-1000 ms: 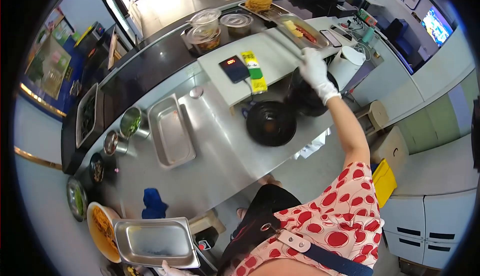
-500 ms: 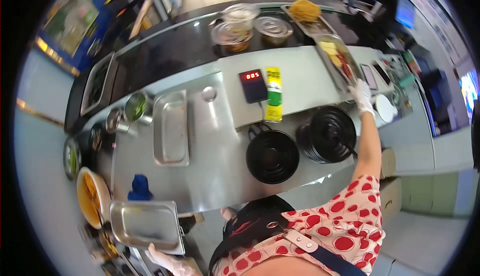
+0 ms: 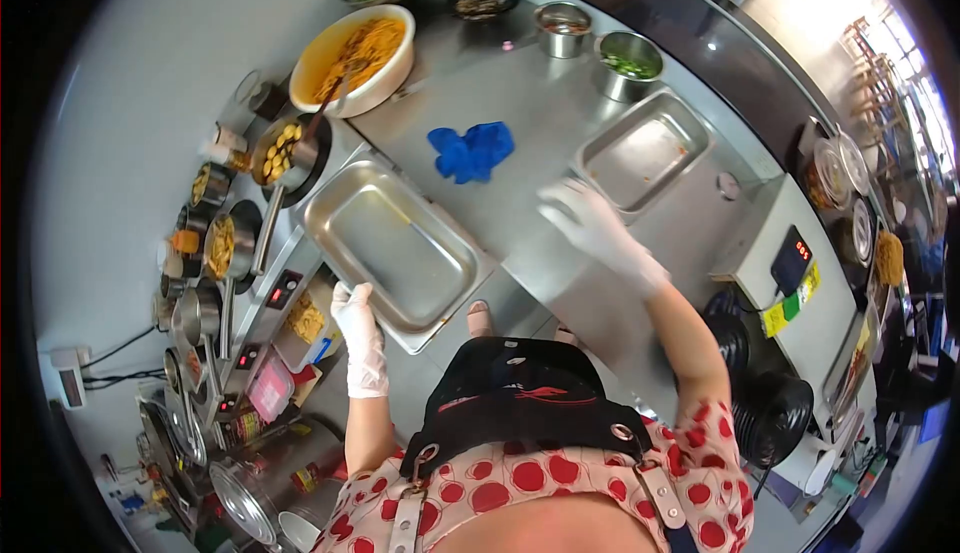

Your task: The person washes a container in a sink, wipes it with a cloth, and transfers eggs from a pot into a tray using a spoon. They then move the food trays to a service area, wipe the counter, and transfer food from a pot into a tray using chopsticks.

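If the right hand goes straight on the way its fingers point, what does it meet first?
Probably the blue cloth; the right hand is blurred, so its height is unclear. The tray lies beside that line.

Gloved hands: 2, left hand (image 3: 360,338) and right hand (image 3: 588,225).
Steel trays: 2. The near tray (image 3: 400,243) is gripped at its edge by the left hand; the far tray (image 3: 645,150) lies just beyond the right hand's spread fingers.
Blue cloth (image 3: 472,150): 1, between the two hands' trays.
Yellow bowl (image 3: 372,101): 1, beyond the gripped tray.
Steel cups: 2, brown-filled cup (image 3: 562,45) and green-filled cup (image 3: 625,81).
Black bowl stacks: 2, upper stack (image 3: 728,315) and lower stack (image 3: 782,415).
Scale (image 3: 795,258): 1.
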Motion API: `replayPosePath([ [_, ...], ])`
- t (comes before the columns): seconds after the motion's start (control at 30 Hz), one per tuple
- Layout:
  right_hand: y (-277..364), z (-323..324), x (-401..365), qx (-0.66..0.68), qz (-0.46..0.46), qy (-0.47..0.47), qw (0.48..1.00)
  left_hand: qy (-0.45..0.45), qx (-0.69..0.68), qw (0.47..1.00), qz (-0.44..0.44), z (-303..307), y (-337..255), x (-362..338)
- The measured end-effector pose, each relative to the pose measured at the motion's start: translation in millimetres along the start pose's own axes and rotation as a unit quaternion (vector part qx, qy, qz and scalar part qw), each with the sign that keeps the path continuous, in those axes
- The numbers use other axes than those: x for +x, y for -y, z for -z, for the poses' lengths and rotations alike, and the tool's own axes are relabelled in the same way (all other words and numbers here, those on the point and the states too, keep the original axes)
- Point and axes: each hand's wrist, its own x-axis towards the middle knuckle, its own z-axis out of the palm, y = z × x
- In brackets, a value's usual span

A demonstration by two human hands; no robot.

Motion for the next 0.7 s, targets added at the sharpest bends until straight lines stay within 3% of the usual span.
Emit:
replayPosePath([
  [0.07,-35,-93,73,-0.047,0.028,-0.06,0.997,0.013,0.011,1.0,0.013,16,5,23],
  [0.13,-54,-150,128,-0.2,-0.031,-0.051,0.978,0.028,0.009,0.999,0.023,22,6,43],
  [0.17,-65,-173,145,-0.225,-0.076,-0.017,0.971,0.028,0.004,0.999,0.03,19,1,49],
  [0.2,-90,-202,150,-0.241,-0.065,-0.006,0.968,0.027,0.0,0.999,0.039,16,-4,57],
  [0.27,-71,-203,145,-0.299,-0.066,0.03,0.951,0.032,-0.022,0.997,0.059,17,0,78],
  [0.37,-74,-205,116,-0.19,-0.07,-0.089,0.975,0.035,-0.078,0.992,0.09,11,7,105],
  [0.4,-74,-203,97,-0.08,-0.111,-0.127,0.982,0.027,-0.099,0.991,0.089,5,11,112],
  [0.43,-57,-199,78,0.119,-0.235,-0.187,0.946,0.028,-0.125,0.988,0.086,-2,10,114],
  [0.47,-23,-187,62,0.399,-0.349,-0.261,0.807,0.04,-0.148,0.986,0.062,-4,28,123],
  [0.57,56,-162,18,0.581,-0.378,-0.284,0.662,0.033,-0.159,0.986,0.035,-26,43,122],
  [0.6,83,-164,18,0.668,-0.374,-0.324,0.556,0.025,-0.153,0.988,0.024,-33,51,122],
  [0.63,98,-169,11,0.716,-0.307,-0.284,0.558,0.016,-0.145,0.989,0.013,-39,56,120],
  [0.67,101,-181,4,0.567,-0.291,-0.217,0.739,0.027,-0.145,0.989,0.019,-46,58,116],
  [0.7,120,-187,13,0.714,-0.333,-0.272,0.553,0.039,-0.141,0.989,0.017,-53,60,112],
])
